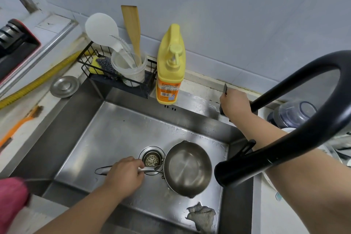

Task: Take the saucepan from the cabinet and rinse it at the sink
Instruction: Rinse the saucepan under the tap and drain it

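Item one: small round stainless-steel saucepan (pixel 189 168) with pour spouts, sitting upright on the floor of the rectangular stainless-steel sink (pixel 106 131), just right of the round drain strainer (pixel 151 159); I am seeing it empty.

Item two: my left hand (pixel 126 174), grip closing around the saucepan's long wire-loop metal handle (pixel 106 170), fingers wrapping it near the pan end.

Item three: my right hand (pixel 235 103), reaching to the back rim, grip closing over the black faucet lever (pixel 225 89) at the base of the curved black faucet (pixel 284 154), whose spout is hanging beside the pan; I am seeing no water running.

Item four: crumpled grey cloth (pixel 202 216) lying in the sink's near right corner.

Item five: yellow plastic pump bottle of detergent (pixel 171 66) standing on the rim, beside a black wire rack (pixel 117 80) carrying a translucent cup (pixel 131 70) with a white rice paddle (pixel 101 28) and wooden spatula (pixel 132 24), plus a yellow sponge (pixel 94 64).

Item six: round steel sink cover (pixel 65 86) and orange-handled brush (pixel 19 125) resting on the tabletop at left
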